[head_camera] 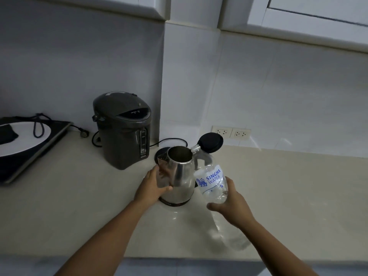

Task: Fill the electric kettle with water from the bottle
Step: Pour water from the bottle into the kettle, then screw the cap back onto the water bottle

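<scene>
A stainless steel electric kettle (180, 176) stands on the pale counter with its black lid (211, 142) flipped open behind it. My left hand (153, 186) is pressed against the kettle's left side, below the spout. My right hand (231, 202) grips the base of a clear plastic water bottle (209, 176) with a blue and white label. The bottle is tilted, its uncapped neck resting at the kettle's rim on the right. Whether water is flowing I cannot tell.
A dark grey hot water dispenser (123, 130) stands just left of the kettle, its cord trailing behind. An induction hob (57, 130) with a white plate (23, 140) sits at far left. Two wall sockets (231, 132) are on the right wall. The kettle's round base (160, 152) lies behind it.
</scene>
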A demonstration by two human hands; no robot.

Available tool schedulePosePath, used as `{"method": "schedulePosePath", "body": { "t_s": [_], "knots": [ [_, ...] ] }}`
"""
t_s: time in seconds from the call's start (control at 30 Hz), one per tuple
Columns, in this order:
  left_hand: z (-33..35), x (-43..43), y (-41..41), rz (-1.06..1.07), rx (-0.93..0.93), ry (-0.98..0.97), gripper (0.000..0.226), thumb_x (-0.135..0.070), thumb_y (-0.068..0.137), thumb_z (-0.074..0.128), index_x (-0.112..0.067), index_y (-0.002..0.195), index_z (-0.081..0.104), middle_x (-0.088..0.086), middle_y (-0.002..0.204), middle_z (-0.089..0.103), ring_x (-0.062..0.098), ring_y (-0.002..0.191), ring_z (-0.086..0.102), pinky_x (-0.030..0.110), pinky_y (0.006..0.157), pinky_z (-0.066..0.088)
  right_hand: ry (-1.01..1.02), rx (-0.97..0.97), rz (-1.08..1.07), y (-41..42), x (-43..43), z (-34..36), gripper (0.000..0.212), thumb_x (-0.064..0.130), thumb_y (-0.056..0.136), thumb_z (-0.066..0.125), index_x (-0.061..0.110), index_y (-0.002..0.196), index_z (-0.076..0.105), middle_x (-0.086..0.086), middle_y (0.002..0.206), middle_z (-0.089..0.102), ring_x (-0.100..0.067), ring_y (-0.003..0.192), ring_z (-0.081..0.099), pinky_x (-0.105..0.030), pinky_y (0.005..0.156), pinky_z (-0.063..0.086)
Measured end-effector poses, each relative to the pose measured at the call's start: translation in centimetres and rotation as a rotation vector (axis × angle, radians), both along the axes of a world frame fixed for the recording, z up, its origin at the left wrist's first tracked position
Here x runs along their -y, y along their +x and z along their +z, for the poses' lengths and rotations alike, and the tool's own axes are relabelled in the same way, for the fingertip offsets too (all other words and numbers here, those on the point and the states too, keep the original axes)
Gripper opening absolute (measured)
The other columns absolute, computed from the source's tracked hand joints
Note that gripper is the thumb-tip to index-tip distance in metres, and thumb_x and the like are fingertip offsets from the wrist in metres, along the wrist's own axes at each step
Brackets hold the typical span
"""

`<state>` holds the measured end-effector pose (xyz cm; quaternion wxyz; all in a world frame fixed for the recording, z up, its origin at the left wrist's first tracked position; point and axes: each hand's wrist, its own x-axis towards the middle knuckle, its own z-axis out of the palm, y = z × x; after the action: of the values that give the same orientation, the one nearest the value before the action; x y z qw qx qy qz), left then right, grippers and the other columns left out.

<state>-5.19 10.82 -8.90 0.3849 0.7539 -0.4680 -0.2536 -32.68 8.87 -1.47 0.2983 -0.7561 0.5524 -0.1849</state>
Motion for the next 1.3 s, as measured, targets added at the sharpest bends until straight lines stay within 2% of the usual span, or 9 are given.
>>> {"method": "schedulePosePath", "body": {
  "t_s": [0.17, 0.27, 0.43, 0.53, 0.67, 0.83, 0.97, 1.17, 1.3],
  "knots": [
    [-2.4, -2.4, 3.0, -0.100, 0.378, 0.295, 0.057, -0.013, 0.089, 0.055, -0.014, 0.144, 0.038, 0.012, 0.149, 0.035, 0.029, 0.134, 0.040, 0.037, 0.108, 0.038, 0.033, 0.242, 0.030, 2.0, -1.6, -0.7, 0.085, 0.021, 0.067, 0.087, 0.040, 0.130, 0.032, 0.026, 0.101, 0.059, 0.007, 0.086, 0.058, -0.010, 0.062, 0.042],
    [-4.0, -3.8, 4.3, -0.145, 0.474, 0.408, 0.052, -0.008, 0.091, 0.041, -0.020, 0.141, 0.044, 0.010, 0.147, 0.036, 0.029, 0.133, 0.040, 0.040, 0.107, 0.039, 0.077, 0.328, 0.053, 3.8, -2.4, -0.9, 0.084, 0.021, 0.068, 0.087, 0.045, 0.126, 0.030, 0.028, 0.105, 0.059, 0.011, 0.090, 0.058, -0.010, 0.066, 0.043],
    [-4.9, -5.5, 5.8, -0.148, 0.531, 0.459, 0.036, -0.013, 0.095, 0.042, -0.017, 0.127, 0.056, 0.012, 0.126, 0.050, 0.028, 0.116, 0.052, 0.036, 0.093, 0.046, 0.138, 0.396, 0.099, 7.6, -3.0, -1.4, 0.082, 0.020, 0.069, 0.087, 0.041, 0.125, 0.031, 0.027, 0.105, 0.061, 0.021, 0.089, 0.057, -0.003, 0.067, 0.045],
    [-4.0, -6.2, 7.3, -0.105, 0.458, 0.416, 0.030, -0.018, 0.096, 0.045, -0.016, 0.122, 0.059, 0.014, 0.122, 0.053, 0.030, 0.112, 0.056, 0.033, 0.092, 0.046, 0.157, 0.443, 0.134, 10.4, -3.2, -1.7, 0.079, 0.019, 0.069, 0.088, 0.032, 0.127, 0.036, 0.022, 0.107, 0.063, 0.019, 0.090, 0.059, -0.003, 0.068, 0.046],
    [0.2, -6.5, 11.0, 0.017, 0.319, 0.267, 0.033, -0.018, 0.093, 0.054, -0.013, 0.125, 0.060, 0.013, 0.123, 0.057, 0.030, 0.113, 0.058, 0.028, 0.094, 0.043, 0.137, 0.497, 0.184, 15.0, -3.5, -1.8, 0.083, 0.018, 0.063, 0.090, 0.035, 0.125, 0.038, 0.020, 0.114, 0.061, 0.012, 0.100, 0.059, -0.013, 0.080, 0.048],
    [6.9, -6.6, 16.3, 0.118, 0.320, 0.075, 0.038, -0.015, 0.086, 0.066, -0.011, 0.124, 0.062, 0.008, 0.120, 0.060, 0.023, 0.099, 0.061, 0.024, 0.084, 0.042, 0.112, 0.527, 0.241, 21.9, -3.1, -2.2, 0.078, 0.019, 0.059, 0.091, 0.045, 0.113, 0.042, 0.021, 0.113, 0.061, 0.010, 0.100, 0.060, -0.013, 0.081, 0.048],
    [10.9, -6.8, 18.9, 0.164, 0.334, -0.062, 0.036, -0.015, 0.086, 0.066, -0.013, 0.123, 0.062, 0.000, 0.114, 0.058, 0.011, 0.088, 0.057, 0.021, 0.080, 0.040, 0.101, 0.526, 0.279, 27.3, -2.2, -2.7, 0.076, 0.024, 0.058, 0.090, 0.038, 0.117, 0.043, 0.016, 0.111, 0.065, -0.001, 0.099, 0.063, -0.026, 0.084, 0.053],
    [13.0, -7.0, 21.7, 0.200, 0.313, -0.158, 0.034, -0.013, 0.086, 0.066, -0.016, 0.120, 0.063, -0.003, 0.108, 0.059, 0.012, 0.089, 0.059, 0.032, 0.089, 0.050, 0.124, 0.547, 0.230, 33.0, -0.6, -4.3, 0.075, 0.022, 0.064, 0.090, 0.027, 0.121, 0.042, 0.017, 0.104, 0.061, -0.004, 0.092, 0.060, -0.007, 0.070, 0.042],
    [13.8, -6.7, 22.3, 0.205, 0.316, -0.212, 0.031, -0.016, 0.090, 0.062, -0.013, 0.121, 0.063, -0.002, 0.109, 0.058, 0.012, 0.089, 0.059, 0.024, 0.084, 0.045, 0.140, 0.516, 0.247, 35.2, 0.8, -4.6, 0.080, 0.023, 0.061, 0.091, 0.021, 0.124, 0.042, 0.010, 0.108, 0.062, -0.013, 0.099, 0.063, -0.022, 0.078, 0.049]
  ]
}}
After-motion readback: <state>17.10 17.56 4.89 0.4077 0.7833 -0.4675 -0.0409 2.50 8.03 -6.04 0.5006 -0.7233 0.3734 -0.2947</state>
